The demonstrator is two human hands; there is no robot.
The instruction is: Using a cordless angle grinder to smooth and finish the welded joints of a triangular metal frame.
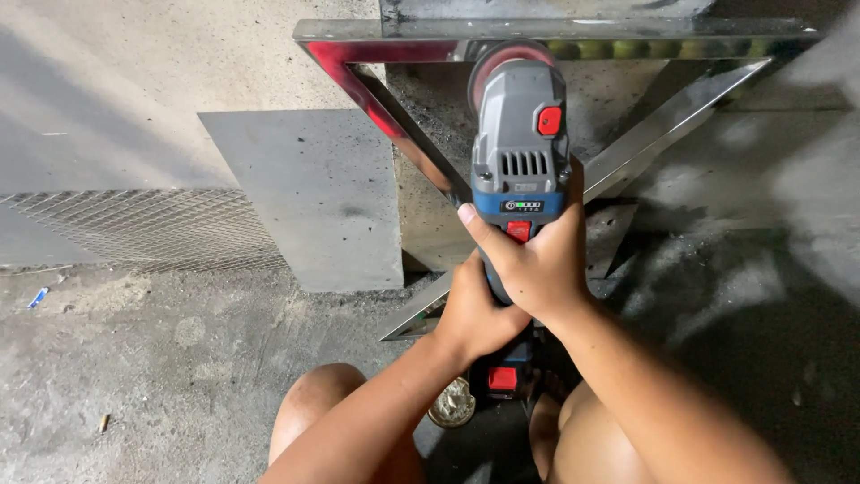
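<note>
One label and one small display show, both on the grinder [520,134], which the left hand [475,309] and right hand [537,260] hold. A grey rectangular label plate [525,187] sits on the grey housing just below the vent slots, small, with print too fine to tell. Below it, on the blue band, is a narrow black indicator strip [521,205], a horizontal oblong with a round mark at its left end and a short row of small green and pale lights. The right thumb tip lies just left of it. No packages, no signs.
</note>
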